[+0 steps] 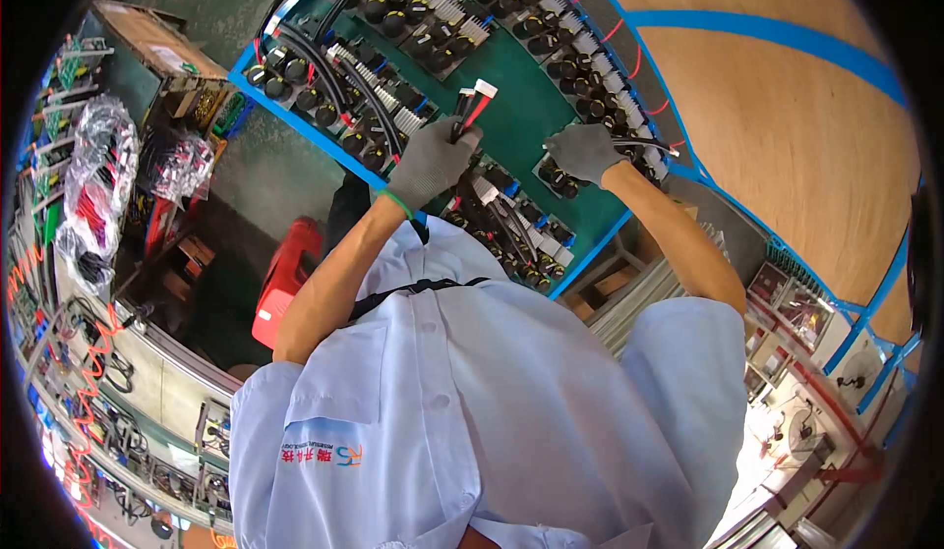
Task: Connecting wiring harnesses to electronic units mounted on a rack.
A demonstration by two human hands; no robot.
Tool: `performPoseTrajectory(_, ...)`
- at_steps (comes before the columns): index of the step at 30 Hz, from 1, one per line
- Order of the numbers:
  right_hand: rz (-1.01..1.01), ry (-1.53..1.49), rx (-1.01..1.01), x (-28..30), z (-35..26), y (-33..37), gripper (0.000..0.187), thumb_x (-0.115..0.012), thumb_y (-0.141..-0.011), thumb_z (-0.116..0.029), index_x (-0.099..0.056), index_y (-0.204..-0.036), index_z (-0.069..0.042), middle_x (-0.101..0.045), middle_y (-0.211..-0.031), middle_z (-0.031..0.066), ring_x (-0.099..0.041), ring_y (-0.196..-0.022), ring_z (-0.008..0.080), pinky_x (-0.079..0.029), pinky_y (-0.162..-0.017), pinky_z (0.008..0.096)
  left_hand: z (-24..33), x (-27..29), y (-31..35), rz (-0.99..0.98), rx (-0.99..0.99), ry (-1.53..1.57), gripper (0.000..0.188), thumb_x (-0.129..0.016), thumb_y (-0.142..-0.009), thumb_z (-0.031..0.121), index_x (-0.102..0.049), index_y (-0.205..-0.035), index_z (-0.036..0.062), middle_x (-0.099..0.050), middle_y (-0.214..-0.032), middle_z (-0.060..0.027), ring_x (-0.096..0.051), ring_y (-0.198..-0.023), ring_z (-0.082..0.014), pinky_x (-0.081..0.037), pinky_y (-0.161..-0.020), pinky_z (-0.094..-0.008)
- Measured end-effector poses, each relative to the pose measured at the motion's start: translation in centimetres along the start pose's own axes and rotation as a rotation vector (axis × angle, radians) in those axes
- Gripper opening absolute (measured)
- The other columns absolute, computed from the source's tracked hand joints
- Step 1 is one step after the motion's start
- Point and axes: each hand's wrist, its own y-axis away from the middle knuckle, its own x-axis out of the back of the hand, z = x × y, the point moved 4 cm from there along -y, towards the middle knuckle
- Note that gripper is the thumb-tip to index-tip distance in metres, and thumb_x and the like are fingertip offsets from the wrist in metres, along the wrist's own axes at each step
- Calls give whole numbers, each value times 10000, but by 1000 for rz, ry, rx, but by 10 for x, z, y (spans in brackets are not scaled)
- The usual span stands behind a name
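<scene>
My left hand [433,164], in a grey knit glove, is closed around a bundle of black and red cables; a white connector [485,88] sticks up beyond the fingers. My right hand [585,151], gloved the same way, has its fingers curled over one edge of a circuit board [557,177] with black round capacitors. Black wires [644,143] with a pale tip come out on the right of that hand; where they begin is hidden. Between my arms lies another circuit board [501,210] with black cables across it.
Rows of similar circuit boards [590,72] stand on the green table with blue edging. Thick black cables [315,53] lie over the left ones. A wooden board [757,87] with blue tape is at right. A red stool [287,279] and bagged parts [98,190] are on my left.
</scene>
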Motion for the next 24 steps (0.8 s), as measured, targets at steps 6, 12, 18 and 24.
performPoseTrajectory(6, -59, 91, 13, -34, 13, -18, 203, -586, -912, -157, -726, -877, -15, -706, -843, 191, -718, -839, 350, -585, -716, 435, -31, 9, 1, -11, 106, 26, 387, -568, -968, 371, -661, -1006, -2, -655, -715, -160, -663, -661, -272, -495, -647, -409)
performPoseTrajectory(12, -54, 58, 49, -54, 16, -18, 130, -598, -866, -62, -716, -865, -8, -698, -950, 216, -706, -911, 346, -586, -734, 432, -58, 4, -7, -20, 143, 49, 434, -574, -950, 413, -653, -958, -14, -666, -796, -226, -682, -794, -369, -502, -733, -442)
performPoseTrajectory(18, 3, 72, 50, -41, 7, -17, 138, -560, -871, -36, -687, -838, 8, -693, -926, 217, -704, -866, 366, -578, -740, 440, -71, 2, -15, 12, 84, 26, 407, -578, -937, 387, -668, -968, -9, -676, -889, -254, -657, -900, -426, -490, -802, -486)
performPoseTrajectory(24, 7, -90, 8, -42, 19, -17, 186, -538, -886, -49, -666, -1018, -23, -674, -905, 246, -665, -880, 426, -543, -762, 504, -66, 4, -14, -27, 62, 86, 375, -570, -939, 355, -684, -981, 0, -674, -907, -257, -646, -911, -436, -487, -818, -498)
